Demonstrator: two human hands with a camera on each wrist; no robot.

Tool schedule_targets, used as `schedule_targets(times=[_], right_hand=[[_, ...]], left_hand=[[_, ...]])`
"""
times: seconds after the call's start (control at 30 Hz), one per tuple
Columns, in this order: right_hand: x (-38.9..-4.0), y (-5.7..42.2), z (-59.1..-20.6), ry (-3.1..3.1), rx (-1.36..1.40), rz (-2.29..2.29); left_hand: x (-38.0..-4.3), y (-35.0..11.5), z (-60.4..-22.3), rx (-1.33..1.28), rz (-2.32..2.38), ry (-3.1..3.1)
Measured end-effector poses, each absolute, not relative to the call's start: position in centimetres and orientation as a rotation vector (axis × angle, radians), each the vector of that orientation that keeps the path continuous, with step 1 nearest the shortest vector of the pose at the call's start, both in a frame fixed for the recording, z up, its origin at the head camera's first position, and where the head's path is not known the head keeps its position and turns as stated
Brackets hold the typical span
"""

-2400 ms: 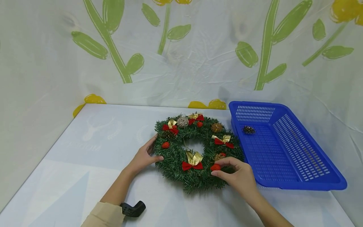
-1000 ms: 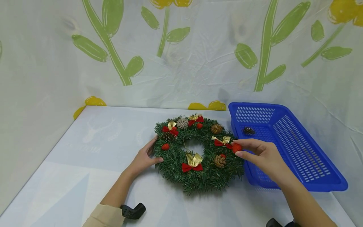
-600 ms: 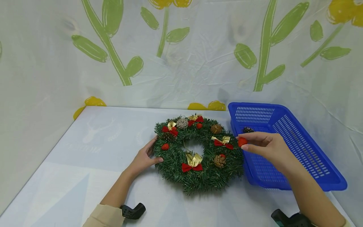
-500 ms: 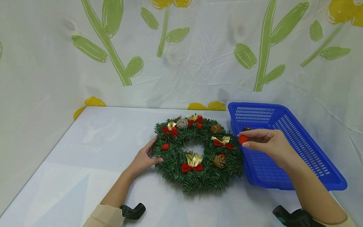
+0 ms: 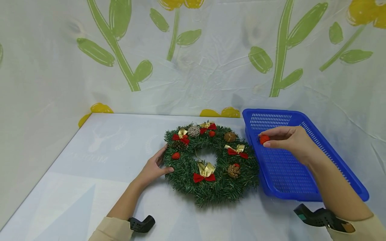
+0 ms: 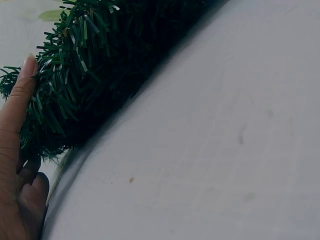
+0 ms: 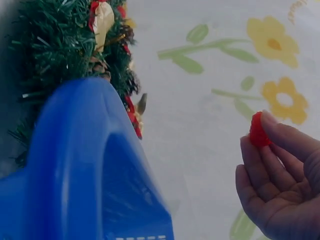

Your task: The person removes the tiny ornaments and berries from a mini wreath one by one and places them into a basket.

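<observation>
Since half a second ago, the right hand [image 5: 291, 142] has travelled farther over the blue perforated plastic basket [image 5: 284, 175], taking the small red textured ball [image 5: 264, 139] from beside the left rim to above the interior, nearer the back. The ball looks apart from the rim in the right wrist view; its height over the basket floor I cannot tell. The basket's left side runs just beside the round green artificial wreath [image 5: 184, 175], while a broad stretch of the white patterned table [image 5: 99, 194] spreads from the wreath to the left table edge. The ball is bright red, rounded and rough-skinned, pinched between thumb and fingertips. The wreath lies flat, dressed with red-and-gold bows, pine cones and other red balls. The left hand [image 5: 153, 167] grips its left outer edge, thumb on the greenery, unmoved from before. More of the right beige sleeve [image 5: 360, 231] and the black wrist device [image 5: 321, 216] now shows.
</observation>
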State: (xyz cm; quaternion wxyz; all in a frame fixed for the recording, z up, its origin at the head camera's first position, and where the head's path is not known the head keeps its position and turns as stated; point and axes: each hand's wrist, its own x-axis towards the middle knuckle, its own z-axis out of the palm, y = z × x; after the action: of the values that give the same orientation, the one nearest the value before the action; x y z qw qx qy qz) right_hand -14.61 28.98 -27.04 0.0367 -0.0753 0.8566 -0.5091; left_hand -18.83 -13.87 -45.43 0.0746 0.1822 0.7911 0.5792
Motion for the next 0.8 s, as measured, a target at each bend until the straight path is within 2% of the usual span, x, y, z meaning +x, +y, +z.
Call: schedule_targets(times=[0.8], right_hand=[[-18.9,32.9,-26.8,2.504,-0.062,-1.663]], left_hand=[[-18.9,-14.0,-45.6,0.587,1.737,2.39]])
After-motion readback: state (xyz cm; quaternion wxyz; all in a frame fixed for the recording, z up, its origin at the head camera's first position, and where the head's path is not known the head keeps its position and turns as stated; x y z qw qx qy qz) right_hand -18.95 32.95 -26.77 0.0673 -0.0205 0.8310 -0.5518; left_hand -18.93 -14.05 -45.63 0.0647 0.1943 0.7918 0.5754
